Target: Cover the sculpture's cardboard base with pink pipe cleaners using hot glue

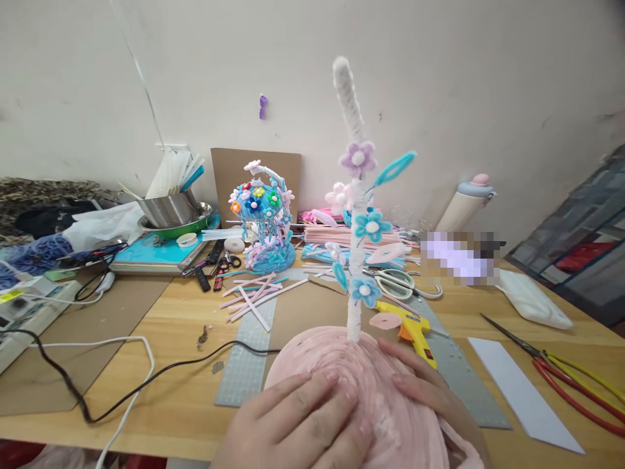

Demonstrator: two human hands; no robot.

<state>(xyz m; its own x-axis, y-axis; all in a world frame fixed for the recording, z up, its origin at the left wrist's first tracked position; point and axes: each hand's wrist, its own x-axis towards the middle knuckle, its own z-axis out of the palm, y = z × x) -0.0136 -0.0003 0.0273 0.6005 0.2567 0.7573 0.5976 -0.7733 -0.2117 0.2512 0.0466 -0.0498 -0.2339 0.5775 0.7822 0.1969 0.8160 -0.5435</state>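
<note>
A round pink fuzzy base sits at the near edge of the wooden table. A tall white pipe-cleaner stem rises upright from it, carrying purple, pink and blue flowers and teal leaves. My left hand lies on top of the pink base with its fingers stretched flat over it. My right hand presses against the base's right side, fingers curved along it.
A yellow glue gun lies just behind the base, scissors beyond it. A finished blue pipe-cleaner ornament stands mid-table among loose sticks. Red-and-yellow pliers and white paper lie right; cables trail left.
</note>
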